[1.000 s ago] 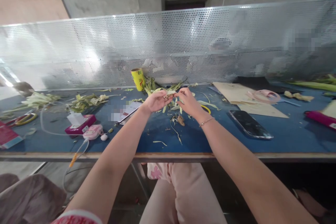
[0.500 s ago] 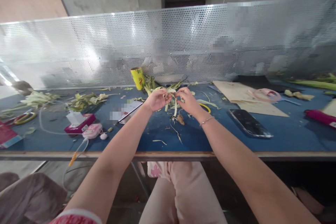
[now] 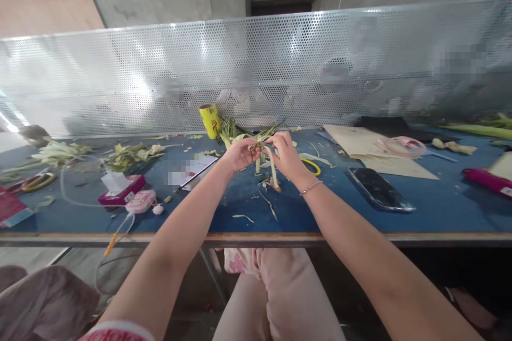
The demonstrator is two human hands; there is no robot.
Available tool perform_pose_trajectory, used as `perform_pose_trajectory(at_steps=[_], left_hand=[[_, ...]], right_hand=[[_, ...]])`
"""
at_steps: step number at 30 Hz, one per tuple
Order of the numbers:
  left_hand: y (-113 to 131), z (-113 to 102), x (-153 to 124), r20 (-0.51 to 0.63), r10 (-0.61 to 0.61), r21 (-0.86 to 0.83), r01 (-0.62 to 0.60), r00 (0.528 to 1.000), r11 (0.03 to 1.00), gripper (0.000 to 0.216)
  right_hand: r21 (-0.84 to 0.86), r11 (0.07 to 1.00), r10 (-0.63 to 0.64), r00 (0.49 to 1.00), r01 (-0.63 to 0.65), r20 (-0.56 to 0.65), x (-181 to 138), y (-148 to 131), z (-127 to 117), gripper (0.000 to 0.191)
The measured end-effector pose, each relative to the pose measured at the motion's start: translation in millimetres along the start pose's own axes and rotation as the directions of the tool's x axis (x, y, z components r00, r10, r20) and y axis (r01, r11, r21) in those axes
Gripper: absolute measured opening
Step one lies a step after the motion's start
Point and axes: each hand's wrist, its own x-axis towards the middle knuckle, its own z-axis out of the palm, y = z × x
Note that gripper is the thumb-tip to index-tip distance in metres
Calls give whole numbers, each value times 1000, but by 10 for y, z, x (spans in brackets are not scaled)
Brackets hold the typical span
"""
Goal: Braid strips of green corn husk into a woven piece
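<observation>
My left hand point(image 3: 243, 154) and my right hand point(image 3: 288, 157) are close together above the middle of the table, fingers pinched on pale green leaf strips point(image 3: 272, 168). The strips hang below the fingers towards the tabletop; the exact pinch points are partly hidden. Behind my left hand lies a heap of green leaves point(image 3: 229, 132). Beside my right hand rests a yellow ring point(image 3: 313, 166). A thin leaf shred point(image 3: 269, 203) lies on the blue table in front.
A yellow tube point(image 3: 210, 121) stands by the perforated metal screen point(image 3: 192, 64). To the left are a sheet with a pen point(image 3: 196, 171), a purple box point(image 3: 132, 189) and a pink case point(image 3: 141, 201). To the right are a phone point(image 3: 380, 189) and cardboard point(image 3: 352, 141).
The leaf strip under my right hand now hangs longer and lower, in front of the brownish piece on the table. My right hand has shifted slightly left; both hands stay pinched.
</observation>
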Motion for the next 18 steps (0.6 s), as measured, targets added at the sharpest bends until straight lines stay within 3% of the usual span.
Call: perform_pose_trajectory(at_steps=[3, 9, 12, 18], left_hand=[[-17, 18, 2, -24, -5, 33, 5, 1000, 999, 13], [-35, 43, 23, -111, 43, 97, -32, 993, 995, 15], [-30, 56, 17, -140, 65, 85, -53, 988, 995, 13], [-60, 50, 53, -178, 121, 122, -100, 976, 987, 16]], right_hand=[[-26, 1000, -9, 998, 8, -57, 19, -3, -16, 11], [-45, 994, 89, 985, -97, -149, 39, 30, -56, 13], [48, 992, 121, 988, -117, -93, 41, 40, -70, 14], [345, 862, 381, 924, -371, 43, 61, -26, -25, 26]])
